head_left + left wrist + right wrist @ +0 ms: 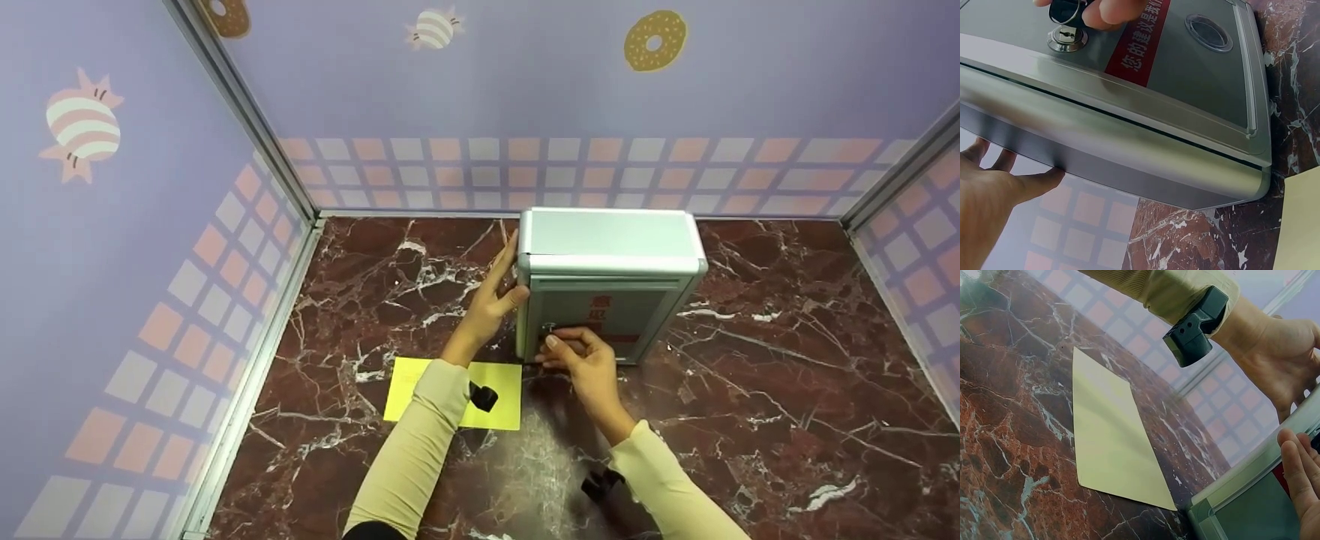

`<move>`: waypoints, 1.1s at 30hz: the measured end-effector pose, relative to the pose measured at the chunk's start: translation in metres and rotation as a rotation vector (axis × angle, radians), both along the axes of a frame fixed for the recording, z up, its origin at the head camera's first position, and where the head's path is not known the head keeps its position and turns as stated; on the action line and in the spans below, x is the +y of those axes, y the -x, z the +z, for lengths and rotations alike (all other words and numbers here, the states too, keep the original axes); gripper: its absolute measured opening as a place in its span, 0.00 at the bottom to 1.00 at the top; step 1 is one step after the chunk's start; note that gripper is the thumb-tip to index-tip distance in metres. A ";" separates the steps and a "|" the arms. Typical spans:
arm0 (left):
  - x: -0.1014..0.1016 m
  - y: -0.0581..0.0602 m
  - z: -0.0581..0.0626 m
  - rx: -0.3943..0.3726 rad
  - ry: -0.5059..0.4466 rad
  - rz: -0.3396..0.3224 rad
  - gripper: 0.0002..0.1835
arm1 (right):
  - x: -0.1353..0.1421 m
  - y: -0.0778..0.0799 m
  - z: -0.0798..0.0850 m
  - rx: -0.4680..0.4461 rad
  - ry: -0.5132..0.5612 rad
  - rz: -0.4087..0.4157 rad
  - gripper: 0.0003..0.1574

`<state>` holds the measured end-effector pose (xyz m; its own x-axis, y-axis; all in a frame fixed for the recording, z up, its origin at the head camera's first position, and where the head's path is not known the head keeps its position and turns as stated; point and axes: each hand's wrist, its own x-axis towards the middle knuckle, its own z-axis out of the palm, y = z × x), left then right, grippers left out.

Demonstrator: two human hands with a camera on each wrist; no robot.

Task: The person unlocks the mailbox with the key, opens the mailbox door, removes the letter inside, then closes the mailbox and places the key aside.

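A silver metal suggestion box (611, 234) with a grey front panel stands upright on the marbled surface. On its left side rests my left hand (484, 311), fingers extended and touching the wall without gripping. My right hand (592, 364) pinches a black-headed key (1067, 11) with a metal ring in front of the panel. Right below the key in the left wrist view is the round chrome lock (1067, 38); its keyhole slot is visible, and the key appears to be outside it. A red strip (1137, 48) with white characters crosses the panel.
A yellow sheet of paper (499, 412) lies flat left of the box, partly under the left forearm. Patterned purple wall panels (525, 82) enclose the back and sides. A round clear window (1208, 32) sits on the box's front.
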<state>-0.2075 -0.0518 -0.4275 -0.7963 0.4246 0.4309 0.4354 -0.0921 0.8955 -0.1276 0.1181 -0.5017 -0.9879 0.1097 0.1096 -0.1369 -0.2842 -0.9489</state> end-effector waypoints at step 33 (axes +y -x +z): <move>0.000 -0.001 -0.001 0.020 0.009 0.012 0.51 | -0.004 0.003 0.001 -0.023 0.058 -0.026 0.12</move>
